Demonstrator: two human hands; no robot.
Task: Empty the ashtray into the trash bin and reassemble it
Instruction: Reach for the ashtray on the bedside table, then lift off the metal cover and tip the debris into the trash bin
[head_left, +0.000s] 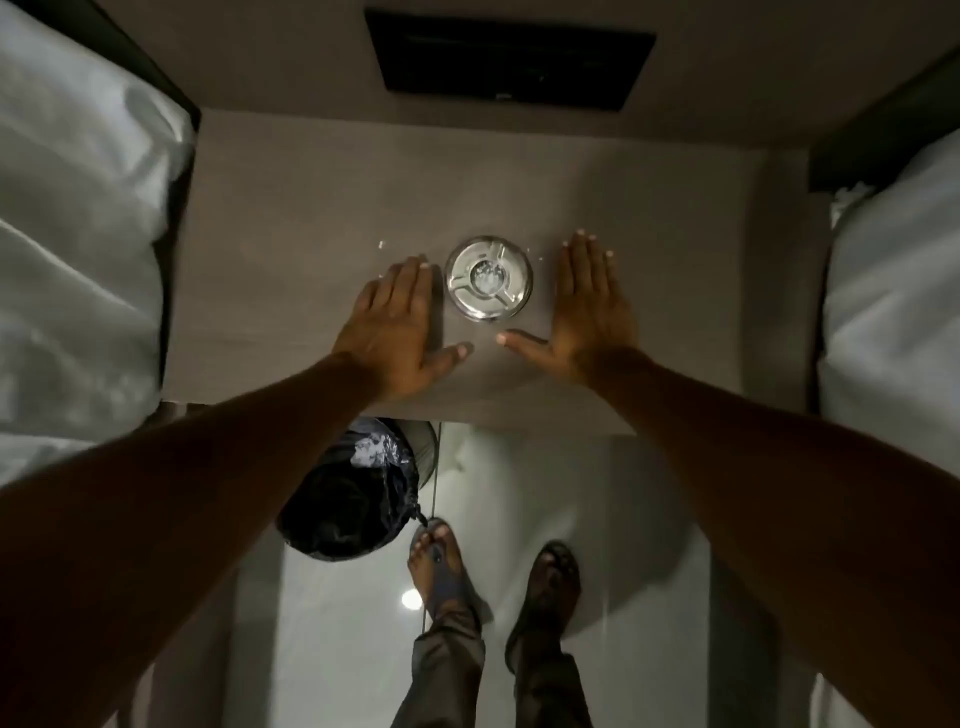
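Chrome is what I see first — the round metal ashtray (489, 282) sits on the grey-brown nightstand (311, 208), lid on, its 3 cigarette grooves radiating from a central opening. I have both hands flat on the tabletop, palms down, fingers spread, nothing held in either. My left hand (402, 322) lies just beside the ashtray's left edge, fingertips close to the rim but apart from it. My right hand (587, 306) lies on the other side, with a slightly wider gap. The 2 thumbs point toward each other below the ashtray, so it sits bracketed between my hands, a little beyond the thumb line.

Being round, the ashtray has no long axis to align with; I judge either hand can close on it from its side, and the left is marginally nearer. The trash bin (358, 493), lined with a black bag, stands on the floor below the table's near edge, on my left — so a left-hand carry looks the shorter path. Whether the ashtray holds ash, I cannot tell.
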